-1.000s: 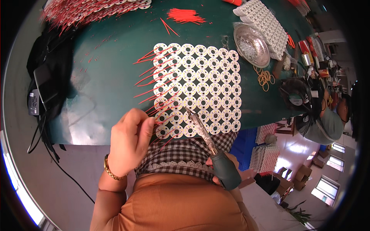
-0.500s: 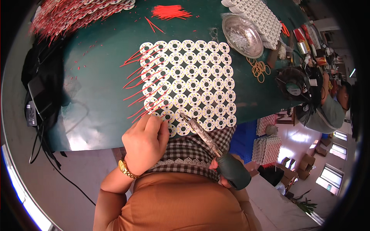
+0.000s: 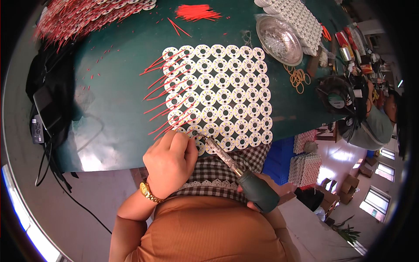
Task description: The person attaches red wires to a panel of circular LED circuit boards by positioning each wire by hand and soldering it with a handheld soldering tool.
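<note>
A panel of round white LED boards with centre holes lies at the table's front edge. Red wires stick out leftward from its two left columns. My left hand is closed in a pinch over the panel's near left corner; whatever its fingertips grip is hidden. My right hand is wrapped round the dark green handle of a soldering iron, mostly concealed behind it. The iron's bent tip is at a board close to my left fingertips; whether it touches cannot be made out.
Loose red wires and wired boards lie at the back. A metal bowl, stacked white boards and rubber bands are at right. Black adapters with cables sit left. Another person is at far right.
The soldering iron's tip has shifted left and slightly down, closer to my left fingertips. My left hand keeps its pinch. The whole view has shifted slightly.
</note>
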`<action>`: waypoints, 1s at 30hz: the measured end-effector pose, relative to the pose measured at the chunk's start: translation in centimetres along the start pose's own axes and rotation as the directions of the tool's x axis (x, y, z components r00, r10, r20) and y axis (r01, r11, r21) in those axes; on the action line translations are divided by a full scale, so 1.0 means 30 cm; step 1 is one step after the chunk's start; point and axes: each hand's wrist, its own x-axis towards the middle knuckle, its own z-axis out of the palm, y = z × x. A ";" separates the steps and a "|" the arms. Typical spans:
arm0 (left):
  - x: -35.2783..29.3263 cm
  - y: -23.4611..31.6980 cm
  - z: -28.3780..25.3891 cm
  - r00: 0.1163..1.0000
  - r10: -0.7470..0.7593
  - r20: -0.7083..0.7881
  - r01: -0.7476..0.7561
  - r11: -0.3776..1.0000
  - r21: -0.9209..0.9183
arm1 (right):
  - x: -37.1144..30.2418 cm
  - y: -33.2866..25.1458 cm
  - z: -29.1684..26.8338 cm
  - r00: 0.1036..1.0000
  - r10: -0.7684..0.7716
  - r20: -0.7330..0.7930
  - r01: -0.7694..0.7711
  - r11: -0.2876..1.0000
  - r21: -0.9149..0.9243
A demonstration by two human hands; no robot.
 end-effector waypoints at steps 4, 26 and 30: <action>-0.003 0.000 0.003 1.000 0.001 -0.010 -0.001 1.000 0.013 | -0.012 -0.008 0.021 0.994 0.074 -0.081 -0.073 0.997 0.023; -0.006 -0.002 0.015 0.996 0.074 -0.039 -0.073 0.996 0.049 | -0.034 0.018 0.070 0.947 0.221 -0.235 -0.209 0.975 0.076; 0.002 -0.005 -0.027 0.993 0.084 0.082 -0.082 0.996 -0.023 | -0.016 0.018 0.058 0.934 0.309 -0.179 -0.285 0.947 0.147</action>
